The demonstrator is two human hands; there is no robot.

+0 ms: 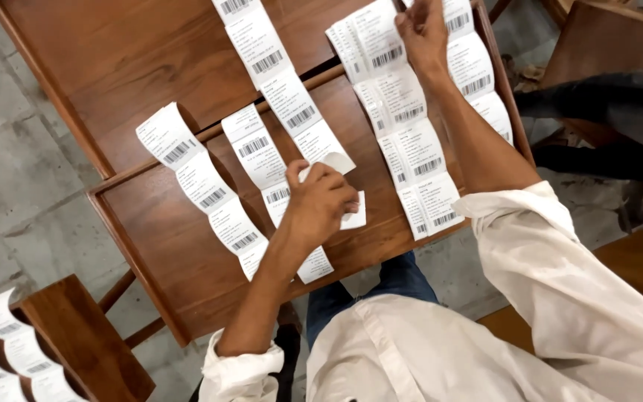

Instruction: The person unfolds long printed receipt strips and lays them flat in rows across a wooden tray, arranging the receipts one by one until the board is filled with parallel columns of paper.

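Several strips of white barcode labels lie across two brown wooden tables (165, 246). My left hand (320, 202) is closed on the lower end of a middle label strip (292, 100), pinching its curled end near a small loose label (355, 216). My right hand (422, 33) reaches to the far table and presses down on the top of a wide strip of labels (411, 141). Another strip (202, 182) lies to the left of my left hand, its top end curling up. A further strip (478, 74) runs along the right edge.
A wooden stool (76, 342) at the lower left carries more label strips (5, 350). A wooden chair (604, 52) stands at the upper right with dark cloth on it. Grey tiled floor shows on the left. My white sleeves fill the bottom right.
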